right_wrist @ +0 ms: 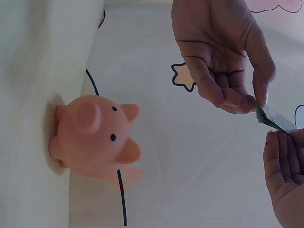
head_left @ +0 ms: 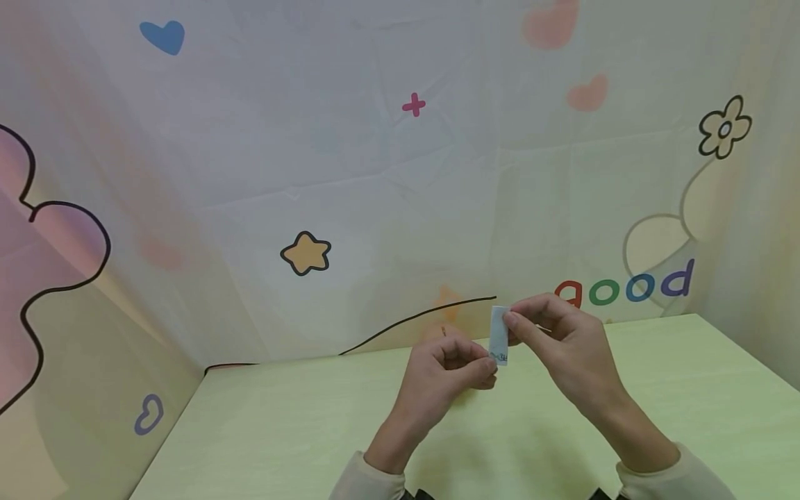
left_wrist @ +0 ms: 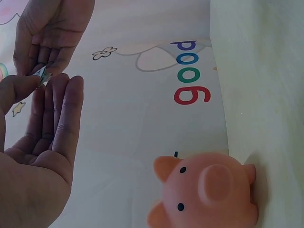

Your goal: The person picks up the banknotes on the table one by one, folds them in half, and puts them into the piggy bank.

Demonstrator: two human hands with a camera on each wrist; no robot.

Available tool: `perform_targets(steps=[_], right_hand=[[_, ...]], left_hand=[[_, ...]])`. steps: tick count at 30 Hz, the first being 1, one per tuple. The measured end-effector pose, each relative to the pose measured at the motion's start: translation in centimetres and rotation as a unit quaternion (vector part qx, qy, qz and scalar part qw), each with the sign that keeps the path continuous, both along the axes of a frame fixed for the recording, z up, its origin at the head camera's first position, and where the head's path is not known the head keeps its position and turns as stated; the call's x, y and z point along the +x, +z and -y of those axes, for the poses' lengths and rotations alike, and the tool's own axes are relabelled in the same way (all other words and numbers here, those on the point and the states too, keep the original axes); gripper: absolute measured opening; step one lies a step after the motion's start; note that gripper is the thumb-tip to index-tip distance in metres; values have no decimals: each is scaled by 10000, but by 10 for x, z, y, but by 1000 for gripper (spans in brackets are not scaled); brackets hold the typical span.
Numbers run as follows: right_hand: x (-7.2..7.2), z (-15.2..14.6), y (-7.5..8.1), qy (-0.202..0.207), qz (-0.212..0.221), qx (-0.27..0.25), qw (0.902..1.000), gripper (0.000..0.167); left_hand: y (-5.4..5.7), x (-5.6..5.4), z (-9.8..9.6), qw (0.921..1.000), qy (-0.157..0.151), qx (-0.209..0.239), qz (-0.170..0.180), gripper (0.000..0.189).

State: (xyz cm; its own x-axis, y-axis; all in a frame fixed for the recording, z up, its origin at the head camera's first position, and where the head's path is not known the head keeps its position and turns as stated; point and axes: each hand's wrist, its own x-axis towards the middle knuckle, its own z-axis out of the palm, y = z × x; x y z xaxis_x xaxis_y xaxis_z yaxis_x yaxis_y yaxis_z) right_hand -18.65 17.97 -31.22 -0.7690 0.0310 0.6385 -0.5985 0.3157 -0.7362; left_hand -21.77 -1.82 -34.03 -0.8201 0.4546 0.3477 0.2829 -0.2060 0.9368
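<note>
Both hands hold a small, narrow folded banknote, pale with dark green print at its lower end, upright in the air over the table. My left hand pinches the bottom corner between thumb and fingertips. Higher up, the right hand grips the upper right edge with thumb and forefinger. In the right wrist view the banknote appears edge-on, its folded layers slightly parted at the left hand's end. Behind the hands stands a pink piggy bank, mostly hidden by the left hand in the head view.
The piggy bank rests on the pale green table, facing the wrist cameras. A printed cloth backdrop with hearts, a star and the word "good" rises along the table's back and sides.
</note>
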Motion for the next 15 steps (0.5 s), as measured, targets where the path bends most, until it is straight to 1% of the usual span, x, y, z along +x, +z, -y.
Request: perform_targets(steps=[4, 9, 11, 15], right_hand=[[0, 1, 0, -1, 42, -9, 10000, 10], [0, 1, 0, 43, 95, -55, 9999, 11], [-1, 1, 0, 72, 87, -78, 9999, 11], [-1, 2, -1, 151, 46, -151, 9998, 10]], left_hand=[[0, 0, 0, 10000, 20, -74, 3, 13], [0, 1, 1, 9998, 7, -159, -152, 12], [0, 0, 2, 9996, 9, -182, -211, 11], [0, -2, 4, 9996, -12, -193, -215, 12]])
